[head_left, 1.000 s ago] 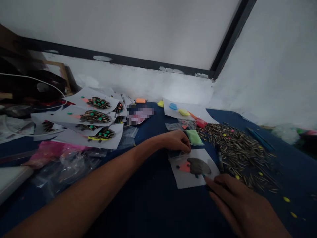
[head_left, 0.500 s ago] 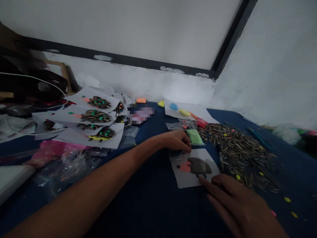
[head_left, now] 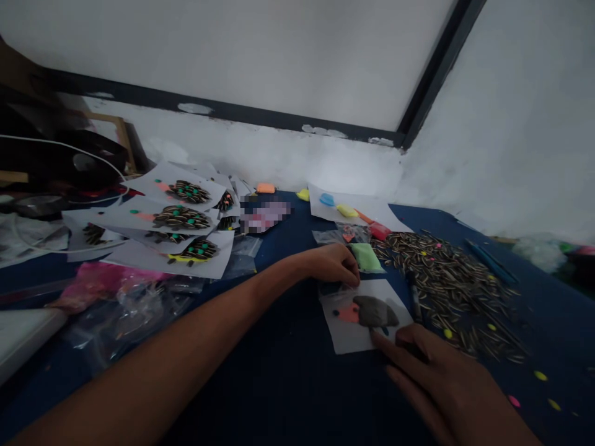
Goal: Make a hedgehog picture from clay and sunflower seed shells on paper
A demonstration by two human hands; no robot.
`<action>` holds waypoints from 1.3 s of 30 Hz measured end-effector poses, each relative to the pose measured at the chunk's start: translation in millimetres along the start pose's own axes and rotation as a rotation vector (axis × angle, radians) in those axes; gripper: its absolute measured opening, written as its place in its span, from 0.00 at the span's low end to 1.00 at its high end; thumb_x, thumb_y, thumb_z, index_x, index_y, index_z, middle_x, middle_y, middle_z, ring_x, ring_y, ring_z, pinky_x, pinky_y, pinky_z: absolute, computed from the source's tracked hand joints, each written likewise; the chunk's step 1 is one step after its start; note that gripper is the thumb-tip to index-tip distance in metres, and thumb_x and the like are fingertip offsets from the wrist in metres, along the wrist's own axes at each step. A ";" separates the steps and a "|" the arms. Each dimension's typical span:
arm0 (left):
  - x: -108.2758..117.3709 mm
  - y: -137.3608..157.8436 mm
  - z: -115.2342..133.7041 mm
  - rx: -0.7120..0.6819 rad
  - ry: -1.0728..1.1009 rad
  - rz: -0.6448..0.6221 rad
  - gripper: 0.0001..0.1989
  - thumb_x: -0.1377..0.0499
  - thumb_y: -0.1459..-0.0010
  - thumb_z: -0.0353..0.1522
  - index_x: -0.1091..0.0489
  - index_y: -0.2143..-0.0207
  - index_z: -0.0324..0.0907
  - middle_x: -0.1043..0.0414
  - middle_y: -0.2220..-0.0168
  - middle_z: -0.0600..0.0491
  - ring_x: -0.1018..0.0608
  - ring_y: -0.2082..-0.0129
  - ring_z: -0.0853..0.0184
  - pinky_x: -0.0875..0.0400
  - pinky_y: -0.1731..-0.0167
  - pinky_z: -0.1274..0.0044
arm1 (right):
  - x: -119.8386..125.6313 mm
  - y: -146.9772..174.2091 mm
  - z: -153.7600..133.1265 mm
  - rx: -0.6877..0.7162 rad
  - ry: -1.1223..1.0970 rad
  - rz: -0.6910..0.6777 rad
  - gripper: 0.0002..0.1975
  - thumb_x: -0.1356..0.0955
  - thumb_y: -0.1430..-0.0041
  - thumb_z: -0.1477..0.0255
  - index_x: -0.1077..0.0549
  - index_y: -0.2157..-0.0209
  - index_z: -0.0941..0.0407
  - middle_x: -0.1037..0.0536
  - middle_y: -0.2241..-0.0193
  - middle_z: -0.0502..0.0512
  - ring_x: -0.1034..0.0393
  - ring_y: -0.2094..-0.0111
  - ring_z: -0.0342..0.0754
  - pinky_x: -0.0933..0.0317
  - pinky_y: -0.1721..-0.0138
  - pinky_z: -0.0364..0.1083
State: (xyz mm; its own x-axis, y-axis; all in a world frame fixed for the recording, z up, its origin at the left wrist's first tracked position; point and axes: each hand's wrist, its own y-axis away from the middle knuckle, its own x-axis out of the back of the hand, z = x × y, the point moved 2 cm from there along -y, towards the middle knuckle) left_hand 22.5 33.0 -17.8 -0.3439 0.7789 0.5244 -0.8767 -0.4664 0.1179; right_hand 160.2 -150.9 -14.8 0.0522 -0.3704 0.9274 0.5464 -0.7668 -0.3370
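A sheet of white paper [head_left: 337,344] lies on the table, bearing a clay hedgehog with a grey body [head_left: 377,311] and a pink face [head_left: 348,313]. At the sheet's top edge, my left hand [head_left: 332,263] has its fingers curled together and its fingertips pressed on the paper. My right hand [head_left: 439,365] comes in from the lower right with its index finger stretched out. That fingertip touches the sheet at a small dark foot under the hedgehog's body. Just beyond my left hand sits a packet of light green clay [head_left: 367,257].
Many striped sunflower seeds [head_left: 446,272] spread to the right, with a dark marker [head_left: 413,297] beside them. Sheets with seed-covered hedgehogs [head_left: 181,217] overlap at the left, behind clear plastic bags [head_left: 134,310]. Clay packs lie on a white sheet [head_left: 320,214] near the wall.
The right fingertip has shifted very slightly left under the hedgehog's body. My left hand and the sheet stay practically in place.
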 end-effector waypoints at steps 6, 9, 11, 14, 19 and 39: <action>-0.5 -0.5 -1.6 0.009 -0.002 0.004 0.05 0.40 0.50 0.29 0.24 0.71 0.36 0.23 0.71 0.52 0.24 0.69 0.69 0.33 0.68 0.80 | 3.0 -0.8 -2.2 0.005 0.020 0.010 0.19 0.44 0.33 0.70 0.24 0.55 0.56 0.25 0.71 0.57 0.27 0.76 0.44 0.32 0.78 0.41; -0.9 -0.6 -1.7 0.015 -0.011 0.002 0.05 0.40 0.49 0.28 0.25 0.70 0.36 0.23 0.71 0.52 0.24 0.69 0.70 0.34 0.68 0.81 | 3.8 -2.3 -2.6 0.004 0.015 0.007 0.20 0.45 0.32 0.69 0.23 0.56 0.56 0.25 0.72 0.57 0.27 0.77 0.43 0.33 0.79 0.40; -0.7 -0.6 -1.2 0.014 -0.018 0.003 0.05 0.40 0.48 0.28 0.25 0.69 0.36 0.23 0.70 0.52 0.24 0.69 0.70 0.34 0.69 0.81 | 5.0 -1.6 -1.6 -0.001 0.010 0.024 0.20 0.45 0.32 0.69 0.22 0.58 0.56 0.24 0.71 0.57 0.27 0.76 0.44 0.32 0.79 0.40; -0.2 -0.3 -0.3 0.015 -0.021 -0.002 0.05 0.40 0.48 0.28 0.24 0.69 0.36 0.23 0.70 0.52 0.24 0.69 0.70 0.34 0.69 0.81 | 8.0 2.2 1.9 -0.032 -0.001 0.080 0.20 0.44 0.33 0.71 0.22 0.60 0.57 0.23 0.69 0.59 0.25 0.72 0.45 0.30 0.74 0.41; 0.4 0.9 0.2 0.017 0.006 0.001 0.06 0.39 0.50 0.28 0.24 0.70 0.36 0.23 0.70 0.51 0.23 0.69 0.68 0.34 0.69 0.80 | 8.6 7.3 5.2 -0.061 0.029 0.111 0.21 0.44 0.32 0.70 0.21 0.61 0.57 0.23 0.70 0.59 0.25 0.73 0.45 0.30 0.75 0.42; -0.2 3.4 -1.2 0.006 -0.031 0.067 0.12 0.41 0.46 0.36 0.26 0.70 0.34 0.30 0.76 0.53 0.33 0.77 0.74 0.42 0.77 0.81 | 20.5 -11.0 22.5 -0.200 -0.151 0.091 0.15 0.41 0.34 0.67 0.24 0.67 0.54 0.22 0.75 0.52 0.27 0.78 0.43 0.38 0.80 0.40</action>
State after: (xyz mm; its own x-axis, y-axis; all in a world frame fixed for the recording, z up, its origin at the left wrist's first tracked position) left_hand 19.2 31.7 -18.5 -0.3908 0.7326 0.5573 -0.8501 -0.5195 0.0869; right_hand 174.1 -138.3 11.5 0.2261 -0.3716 0.9004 0.3580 -0.8280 -0.4316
